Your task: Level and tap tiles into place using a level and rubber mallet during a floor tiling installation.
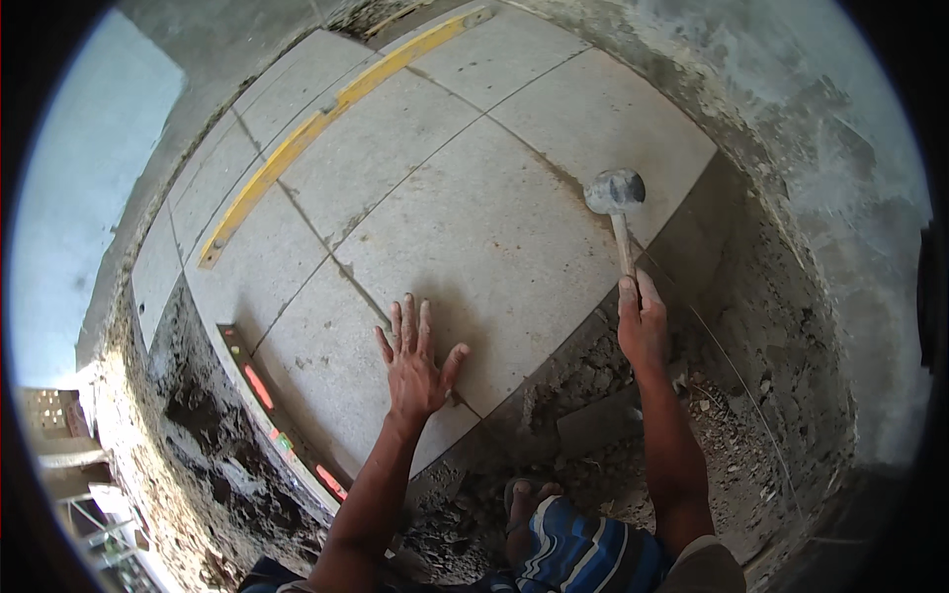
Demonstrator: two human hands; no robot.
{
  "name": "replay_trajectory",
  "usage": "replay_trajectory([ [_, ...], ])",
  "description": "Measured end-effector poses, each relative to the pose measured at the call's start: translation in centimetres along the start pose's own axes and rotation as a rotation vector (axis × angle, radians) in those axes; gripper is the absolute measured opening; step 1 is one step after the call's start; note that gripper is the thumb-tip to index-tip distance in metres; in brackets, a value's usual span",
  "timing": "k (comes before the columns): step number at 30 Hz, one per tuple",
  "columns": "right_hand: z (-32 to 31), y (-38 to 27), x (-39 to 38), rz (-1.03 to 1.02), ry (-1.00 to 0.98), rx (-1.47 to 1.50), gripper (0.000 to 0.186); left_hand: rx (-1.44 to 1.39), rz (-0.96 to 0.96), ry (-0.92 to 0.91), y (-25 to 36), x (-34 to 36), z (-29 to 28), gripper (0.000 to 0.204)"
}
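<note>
My left hand [417, 368] lies with its fingers spread over the grey floor tiles [474, 237], close to a joint between two of them. In my right hand [643, 321] is the handle of a rubber mallet [615, 192]. The mallet's head, dark at one end and pale with dust over the rest, is above the right part of the large tile, near its corner. Whether the head touches the tile I cannot tell. Dust whitens the fingertips of both hands.
A long yellow straightedge [287, 153] lies across the tiles at the far left. A spirit level [262, 395] with red marks rests along the left tile edge. Rough wet mortar [208, 425] borders the tiles; a thin string [746, 395] crosses the right side. Plastered walls [820, 128] stand around.
</note>
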State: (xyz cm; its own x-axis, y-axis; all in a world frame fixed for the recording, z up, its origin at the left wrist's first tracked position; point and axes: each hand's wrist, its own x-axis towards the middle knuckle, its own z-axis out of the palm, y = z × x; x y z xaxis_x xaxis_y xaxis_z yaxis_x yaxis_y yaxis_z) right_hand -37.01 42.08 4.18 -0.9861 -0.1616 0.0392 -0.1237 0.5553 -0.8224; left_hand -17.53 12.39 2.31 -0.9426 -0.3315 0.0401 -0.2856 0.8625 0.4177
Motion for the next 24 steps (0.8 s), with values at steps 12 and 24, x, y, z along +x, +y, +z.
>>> replay_trajectory([
  [12,9.5,-11.2,-10.2,-0.470,-0.486,0.032,0.043,0.195,-0.496,0.242,-18.0,-1.2,-4.1,0.068],
  [24,17.2,-11.8,-12.6,-0.560,-0.588,-0.384,0.046,0.219,-0.498,0.274,-19.0,0.0,-4.1,0.070],
])
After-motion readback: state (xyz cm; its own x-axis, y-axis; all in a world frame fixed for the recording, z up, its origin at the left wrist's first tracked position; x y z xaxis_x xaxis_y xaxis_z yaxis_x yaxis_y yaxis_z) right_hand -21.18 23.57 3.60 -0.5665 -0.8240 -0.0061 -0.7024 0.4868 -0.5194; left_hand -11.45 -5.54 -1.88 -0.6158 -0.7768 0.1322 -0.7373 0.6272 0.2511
